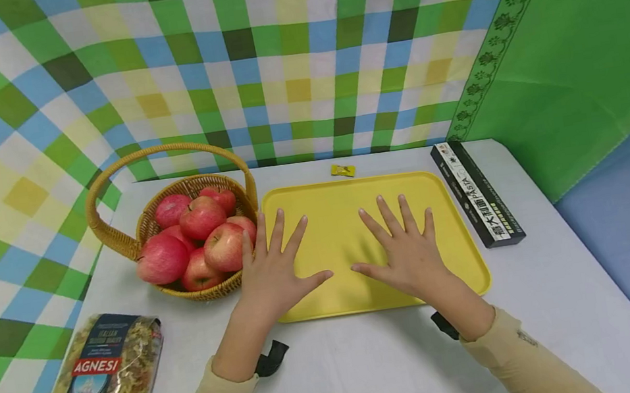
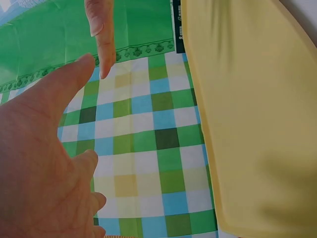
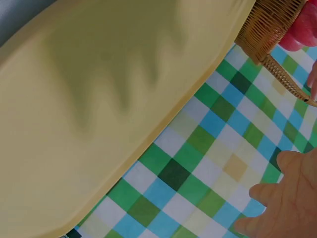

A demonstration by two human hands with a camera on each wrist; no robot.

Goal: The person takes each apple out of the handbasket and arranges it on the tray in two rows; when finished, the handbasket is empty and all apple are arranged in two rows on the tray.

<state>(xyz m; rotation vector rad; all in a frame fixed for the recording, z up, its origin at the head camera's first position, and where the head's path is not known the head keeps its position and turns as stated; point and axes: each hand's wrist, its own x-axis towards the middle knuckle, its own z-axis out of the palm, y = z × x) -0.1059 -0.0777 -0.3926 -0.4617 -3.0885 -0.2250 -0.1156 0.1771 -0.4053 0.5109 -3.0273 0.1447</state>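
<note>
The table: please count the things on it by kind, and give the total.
Apples: 7 visible
Basket: 1
Yellow tray: 1
Pasta bag: 1
Black pasta box: 1
Small yellow packet: 1
Total: 12

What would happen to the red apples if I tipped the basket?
The apples look round and smooth, so they would probably roll away. They are piled above the basket rim, so the top ones would likely spill first. They may bruise.
</note>
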